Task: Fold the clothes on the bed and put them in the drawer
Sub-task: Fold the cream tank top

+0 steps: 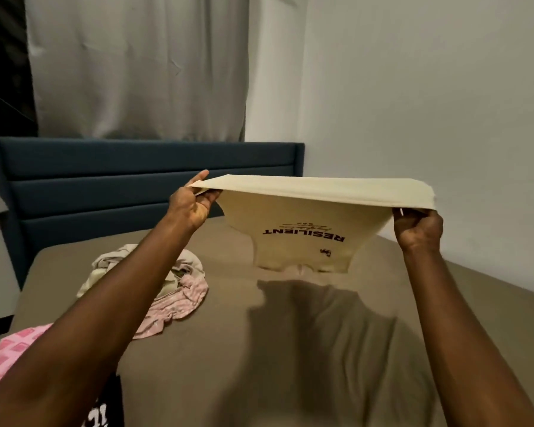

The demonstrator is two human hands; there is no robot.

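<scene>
A: Above the middle of the bed (pixel 290 365), right of centre in the frame, a cream T-shirt (pixel 305 229) hangs in the air, stretched flat along its top edge.

B: Who has it?

A: Both hands. The left hand (pixel 195 201), just left of centre, pinches one end of the folded edge between thumb and curled fingers. The right hand (pixel 418 226), toward the right of the frame, has its fingers curled round the other end.

B: Is the shirt touching the bed?

A: That cannot be told for sure; its lower edge hangs close to the brown sheet, and a dark shadow lies on the sheet below it. The print on the shirt reads "RESILIENT", upside down from this view.

B: What else lies on the bed?

A: At centre left, partly behind the left forearm, a crumpled pile of clothes (pixel 179 288), beige and pale pink pieces together. In the lower left corner sits a pink patterned cloth (pixel 10 349), and beside it, at the bottom edge, a black garment with white lettering (pixel 105 408).

B: And behind?

A: A dark blue headboard (pixel 105 186) at middle left, a grey curtain (pixel 136 66) above it, and a white wall (pixel 413 87) on the right.
</scene>
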